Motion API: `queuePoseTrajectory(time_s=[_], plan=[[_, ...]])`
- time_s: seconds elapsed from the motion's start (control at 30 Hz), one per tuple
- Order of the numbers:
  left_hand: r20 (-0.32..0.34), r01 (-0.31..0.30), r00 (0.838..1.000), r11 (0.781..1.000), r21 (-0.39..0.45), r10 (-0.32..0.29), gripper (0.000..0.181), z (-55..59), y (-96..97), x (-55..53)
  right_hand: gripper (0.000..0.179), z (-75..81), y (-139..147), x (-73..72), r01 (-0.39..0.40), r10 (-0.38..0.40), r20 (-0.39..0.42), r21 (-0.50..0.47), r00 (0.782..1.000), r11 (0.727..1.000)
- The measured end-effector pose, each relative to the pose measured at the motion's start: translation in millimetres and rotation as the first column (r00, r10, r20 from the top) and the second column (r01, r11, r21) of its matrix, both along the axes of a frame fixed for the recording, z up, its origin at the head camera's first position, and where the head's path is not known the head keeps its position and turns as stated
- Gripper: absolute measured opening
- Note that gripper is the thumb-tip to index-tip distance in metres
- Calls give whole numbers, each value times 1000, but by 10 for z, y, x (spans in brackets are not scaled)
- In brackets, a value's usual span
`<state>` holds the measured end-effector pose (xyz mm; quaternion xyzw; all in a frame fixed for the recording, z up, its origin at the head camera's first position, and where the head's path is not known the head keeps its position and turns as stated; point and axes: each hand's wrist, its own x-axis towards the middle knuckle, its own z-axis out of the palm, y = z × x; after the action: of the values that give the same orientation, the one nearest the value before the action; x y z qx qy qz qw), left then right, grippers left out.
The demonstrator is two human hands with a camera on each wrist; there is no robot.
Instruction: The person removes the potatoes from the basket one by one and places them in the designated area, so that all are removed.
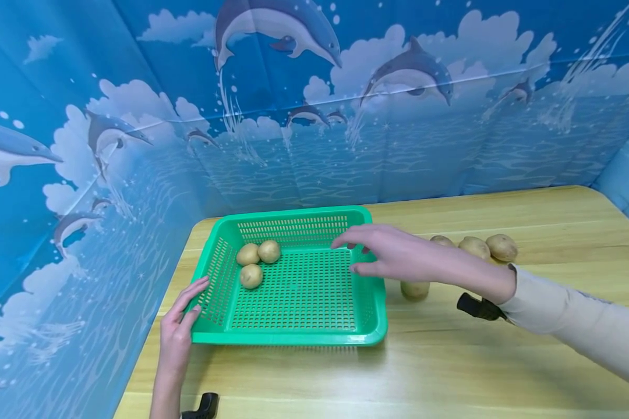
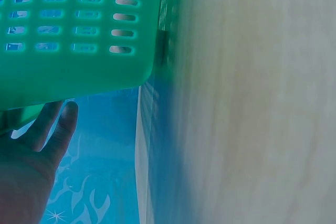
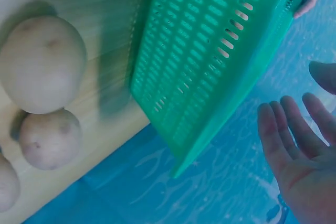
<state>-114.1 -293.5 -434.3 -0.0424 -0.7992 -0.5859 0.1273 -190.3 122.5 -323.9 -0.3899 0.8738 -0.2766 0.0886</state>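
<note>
Txt/nos. — none legible; brands ditto

Glossy plastic basket, smooth wood-grain table, matt-skinned potatoes

Right of centre in the head view, the right forearm is partly hiding several potatoes.
</note>
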Motion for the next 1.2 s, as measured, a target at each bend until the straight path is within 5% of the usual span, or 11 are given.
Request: queuePoseTrajectory(time_s=[0.5,0.83,1.2], plan=[[-8,-9,1000,1000,-7,9,42,29,-7,7,47,194,-480,-397,-175,170,76,55,982,983],[-14,-14,1000,1000,-21,14,43,2,-28,-17,51,275,-840,-640,-186,162,218,94,962,978],[-23,1,1000,1000,-17,-1,43,-10,-21,-27,51,76,-1177,-825,-134,114,282,53,953,990]])
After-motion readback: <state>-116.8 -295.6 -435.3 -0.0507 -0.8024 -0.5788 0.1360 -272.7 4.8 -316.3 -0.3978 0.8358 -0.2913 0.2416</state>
